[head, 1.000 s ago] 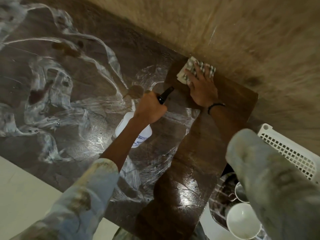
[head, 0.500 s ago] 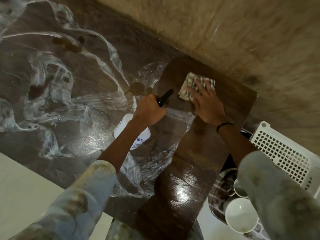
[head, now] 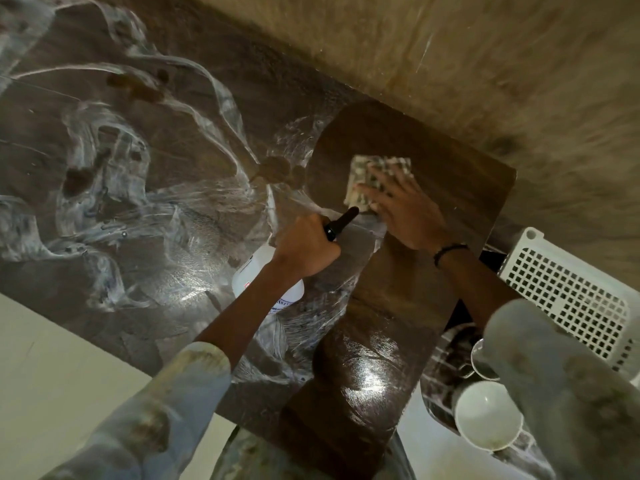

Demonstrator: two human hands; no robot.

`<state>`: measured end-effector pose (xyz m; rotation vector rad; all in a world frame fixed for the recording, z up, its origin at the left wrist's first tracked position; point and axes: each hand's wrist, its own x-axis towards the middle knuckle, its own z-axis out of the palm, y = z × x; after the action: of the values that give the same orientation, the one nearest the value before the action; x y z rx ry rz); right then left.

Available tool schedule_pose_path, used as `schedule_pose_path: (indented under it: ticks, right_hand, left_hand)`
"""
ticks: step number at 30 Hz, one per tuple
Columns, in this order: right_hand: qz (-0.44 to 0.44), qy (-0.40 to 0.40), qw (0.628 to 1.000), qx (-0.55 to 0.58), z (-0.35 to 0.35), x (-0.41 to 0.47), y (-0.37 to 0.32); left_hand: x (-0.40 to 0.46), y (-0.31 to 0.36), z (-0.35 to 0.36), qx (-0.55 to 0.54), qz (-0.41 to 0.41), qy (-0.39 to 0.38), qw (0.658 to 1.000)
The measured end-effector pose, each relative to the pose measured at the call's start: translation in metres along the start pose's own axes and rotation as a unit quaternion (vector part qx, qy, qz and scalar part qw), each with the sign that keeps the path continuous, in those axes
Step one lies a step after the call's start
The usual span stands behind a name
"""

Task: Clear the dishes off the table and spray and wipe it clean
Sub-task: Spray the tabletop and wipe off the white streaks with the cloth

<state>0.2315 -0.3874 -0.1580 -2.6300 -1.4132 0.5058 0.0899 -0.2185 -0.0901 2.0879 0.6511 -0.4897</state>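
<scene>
1. The right hand point(head: 408, 216) is pressing flat, fingers spread, on a checked cloth point(head: 379, 178); it is pinning the cloth under the palm and fingers, not closing around it.
2. The left hand point(head: 308, 249) is wrapping fully around the neck of a white spray bottle point(head: 266, 280), with the black nozzle point(head: 341, 225) sticking out toward the cloth and nearly touching its near corner. Whether a finger is squeezing the trigger cannot be told.
3. Over the last second the cloth and right hand have been sliding back from the far corner toward the person, and the dark, clean strip of table point(head: 398, 299) is now reaching past that corner. The bottle hand has barely shifted.
4. That strip is running down the right side of the table; everything to its left is still lying under white foamy smears point(head: 114, 188), with a few brown stains point(head: 138, 86) showing through.
5. No dishes are sitting on the table top. A white bowl point(head: 486, 415) and other dishes are resting low at the right, beside a white slatted crate point(head: 571, 299).
6. My reading: clearing is done, spraying largely done, and wiping is only beginning, so most of the surface is still waiting for the cloth.
</scene>
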Motion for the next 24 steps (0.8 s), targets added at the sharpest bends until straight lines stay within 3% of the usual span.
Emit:
schedule_pose_path:
  ticks: [3, 5, 16, 20, 24]
  right_hand:
    - [0.112, 0.028, 0.993, 0.030, -0.004, -0.019, 0.021]
    - [0.132, 0.043, 0.990, 0.027, -0.003, -0.028, 0.021]
    - [0.151, 0.043, 0.986, 0.047, -0.001, -0.039, 0.006]
    - [0.174, 0.053, 0.982, 0.051, 0.000, -0.024, -0.028]
    - [0.115, 0.056, 0.990, 0.061, 0.014, -0.005, -0.079]
  left_hand:
    - [-0.009, 0.003, 0.009, 0.002, 0.004, -0.038, 0.999]
    - [-0.014, 0.002, 0.015, 0.003, 0.005, -0.054, 0.999]
    - [-0.026, -0.010, 0.017, -0.009, -0.022, -0.063, 0.998]
    - [-0.025, -0.018, 0.010, -0.012, -0.039, -0.039, 0.998]
    - [-0.028, -0.025, 0.003, -0.018, -0.027, 0.016, 0.999]
